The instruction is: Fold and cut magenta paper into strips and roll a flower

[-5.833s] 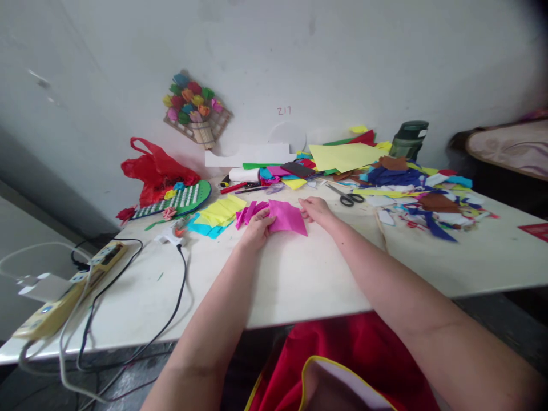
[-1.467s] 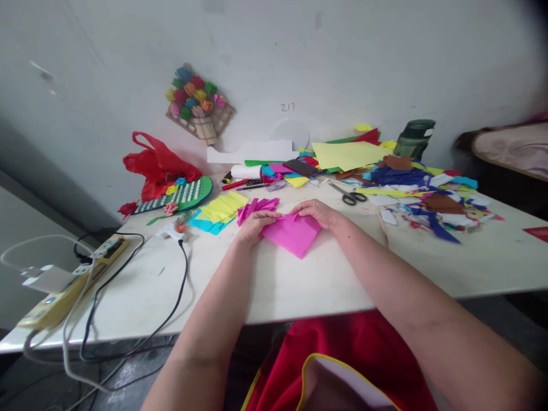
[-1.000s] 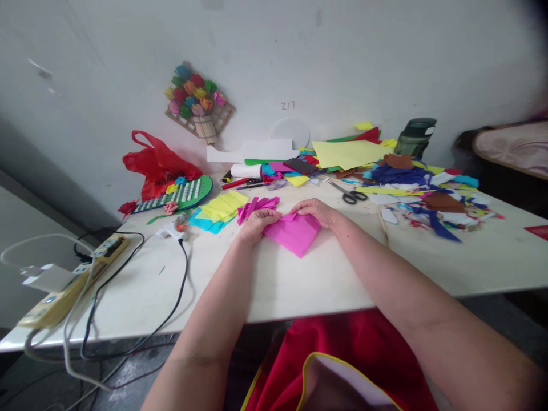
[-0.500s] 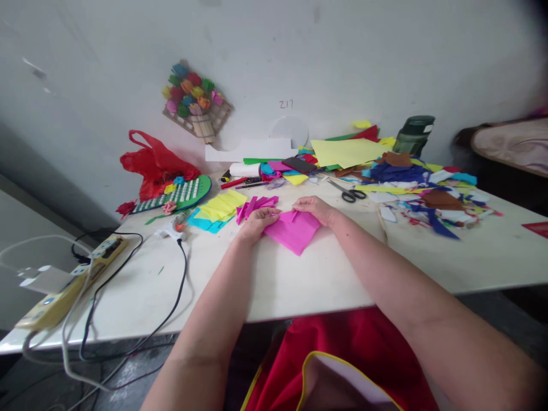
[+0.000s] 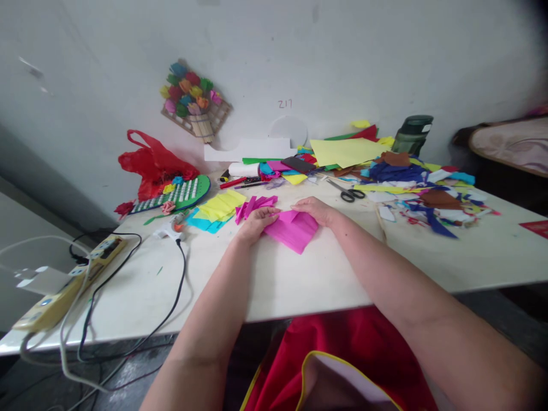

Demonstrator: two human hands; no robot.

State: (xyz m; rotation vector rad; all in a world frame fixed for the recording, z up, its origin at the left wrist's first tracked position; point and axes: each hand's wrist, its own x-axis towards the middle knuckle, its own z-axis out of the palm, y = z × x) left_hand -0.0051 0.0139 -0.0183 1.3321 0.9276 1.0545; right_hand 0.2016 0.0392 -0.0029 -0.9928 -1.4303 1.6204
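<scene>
- In the head view, a pink sheet [image 5: 295, 232] was held between both hands over the near-middle of the white table [image 5: 308, 291], one corner pointing toward the person
- The left hand [image 5: 257, 224] had its thumb and fingers clamped on the sheet's upper left edge
- The right hand [image 5: 315, 211] pinched the upper right part, thumb and fingers together on the paper, where a small flap was folded over
- Just beyond the left hand lay a bunch of folded pink pieces [image 5: 256, 208], and beside them yellow sheets [image 5: 222, 205] rested partly on blue sheets [image 5: 209, 224]
- Black-handled scissors [image 5: 351, 195] lay beyond the right hand, near a heap of coloured scraps [image 5: 398, 172] spread over the table's right side
- At the left stood a red plastic bag [image 5: 149, 165], with a green board [image 5: 196, 192] in front of it; nearer the person were a white glue gun [image 5: 172, 228] and a power strip [image 5: 71, 288] with cables
- A dark green bottle [image 5: 413, 137] stood behind the scraps, by the wall
</scene>
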